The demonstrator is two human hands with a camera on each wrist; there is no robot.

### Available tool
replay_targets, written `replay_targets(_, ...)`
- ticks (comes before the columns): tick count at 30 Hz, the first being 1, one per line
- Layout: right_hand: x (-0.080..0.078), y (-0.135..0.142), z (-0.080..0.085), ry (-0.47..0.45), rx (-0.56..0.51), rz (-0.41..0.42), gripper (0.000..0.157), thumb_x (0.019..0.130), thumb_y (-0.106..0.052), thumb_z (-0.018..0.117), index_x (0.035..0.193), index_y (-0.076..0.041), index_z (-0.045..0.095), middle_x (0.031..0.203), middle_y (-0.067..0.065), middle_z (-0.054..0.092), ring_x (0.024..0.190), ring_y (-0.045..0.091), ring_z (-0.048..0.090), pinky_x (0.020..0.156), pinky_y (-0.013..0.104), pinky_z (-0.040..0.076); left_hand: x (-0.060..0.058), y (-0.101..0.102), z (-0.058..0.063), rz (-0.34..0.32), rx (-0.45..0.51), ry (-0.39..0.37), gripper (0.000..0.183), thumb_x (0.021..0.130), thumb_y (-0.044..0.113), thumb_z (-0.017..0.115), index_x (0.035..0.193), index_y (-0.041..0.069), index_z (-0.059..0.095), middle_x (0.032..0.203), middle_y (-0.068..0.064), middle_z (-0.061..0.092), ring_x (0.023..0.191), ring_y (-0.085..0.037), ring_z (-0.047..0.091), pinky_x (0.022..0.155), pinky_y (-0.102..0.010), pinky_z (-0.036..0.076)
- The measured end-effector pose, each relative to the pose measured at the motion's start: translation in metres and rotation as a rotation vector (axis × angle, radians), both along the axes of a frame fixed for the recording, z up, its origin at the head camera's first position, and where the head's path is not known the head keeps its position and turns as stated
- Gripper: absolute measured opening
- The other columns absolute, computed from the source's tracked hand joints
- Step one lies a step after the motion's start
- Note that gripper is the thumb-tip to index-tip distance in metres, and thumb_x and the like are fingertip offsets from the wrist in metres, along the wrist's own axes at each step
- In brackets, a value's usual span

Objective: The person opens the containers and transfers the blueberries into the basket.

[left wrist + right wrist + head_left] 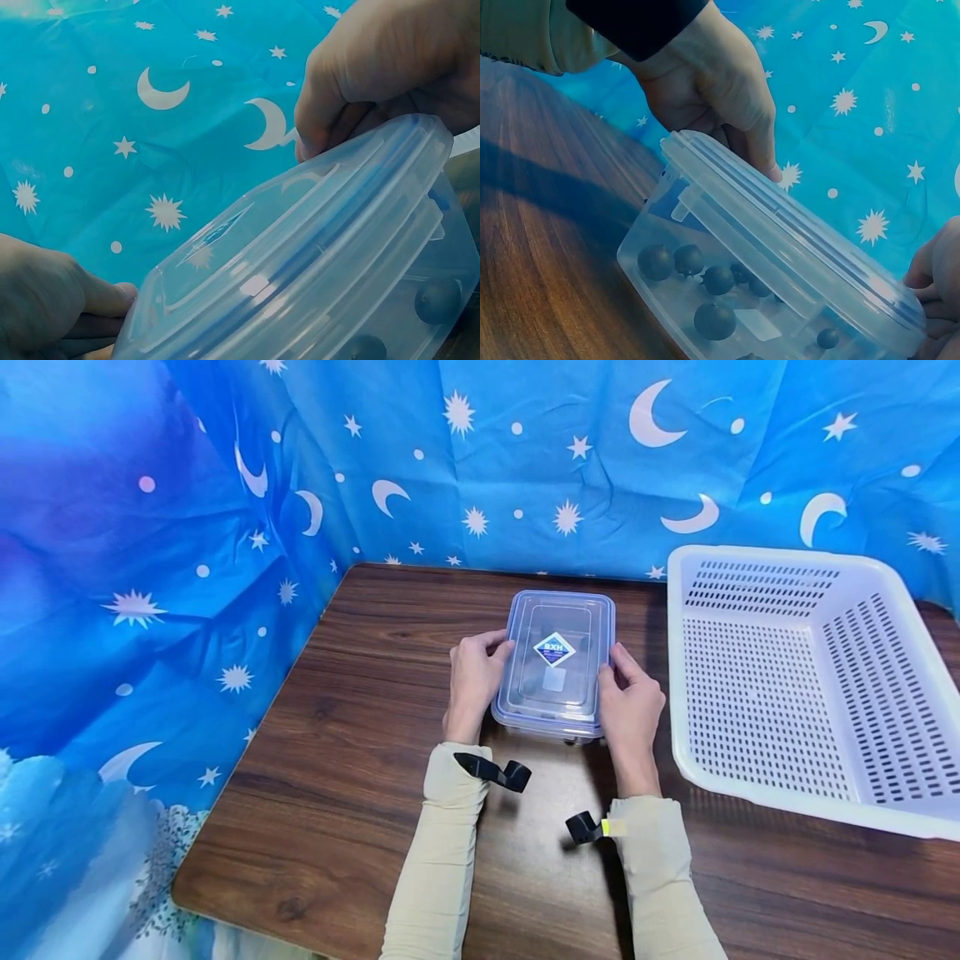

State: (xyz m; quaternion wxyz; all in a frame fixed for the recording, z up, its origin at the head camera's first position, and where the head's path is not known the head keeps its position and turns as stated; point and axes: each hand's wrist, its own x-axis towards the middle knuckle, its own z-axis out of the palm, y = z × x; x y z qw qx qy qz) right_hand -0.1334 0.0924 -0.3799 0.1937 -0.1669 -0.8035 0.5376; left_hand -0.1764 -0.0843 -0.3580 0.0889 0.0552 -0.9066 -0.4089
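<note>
At the left edge of the plastic container [572,670], the left hand [474,681] grips, thumb at the rim of its lid [247,247]. The container itself stands over the tabletop [337,718], held from both sides; whether its base fully rests there, I cannot tell. Inside it lie small dark berries [715,321], loose, so it should be fairly light, though its contents may roll when it tips. Its clear walls look stiff but thin, smooth enough to slip under dry fingers; the berries would probably bruise if dropped. The opposite long sides, just under the rim, seem the surest hold, as lifting by the lid alone could pop it off. At the container's right edge, the right hand [632,702] grips likewise.

Left of the container, the tabletop shows dark, smooth wood grain with a rounded corner. Behind the container hangs a blue cloth [525,468] printed with moons and stars, creased. Right of the container, well within reach, sits a white perforated basket [678,693].
</note>
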Motion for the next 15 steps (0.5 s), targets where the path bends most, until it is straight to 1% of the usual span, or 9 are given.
replay_targets(4,0.000,0.000,0.002,0.000,0.011,0.002,0.034,0.089,-0.013,0.059,0.122,-0.009,0.065,0.125,0.001,0.063,0.115,0.015,0.060,0.098,0.030,0.046,0.000,0.000,0.001,0.000,-0.012,-0.005,0.027,0.093,0.025,0.064,0.116,0.015,0.071,0.112,-0.003,0.071,0.110,-0.017,0.063,0.093,-0.033,0.049)
replay_targets(10,0.000,0.000,0.007,0.008,0.016,0.012,0.035,0.089,-0.011,0.059,0.123,-0.008,0.064,0.126,0.002,0.063,0.116,0.016,0.060,0.097,0.031,0.047,0.000,0.002,0.005,0.003,0.004,-0.016,0.027,0.093,0.026,0.063,0.117,0.016,0.070,0.112,-0.003,0.071,0.108,-0.016,0.064,0.091,-0.033,0.050)
replay_targets(15,0.000,0.000,0.011,0.000,0.023,0.017,0.036,0.089,-0.012,0.059,0.124,-0.008,0.063,0.127,0.001,0.062,0.116,0.015,0.059,0.097,0.030,0.047,0.000,0.002,0.008,0.011,0.005,-0.018,0.027,0.093,0.026,0.063,0.117,0.016,0.070,0.112,-0.002,0.071,0.107,-0.015,0.064,0.090,-0.033,0.051)
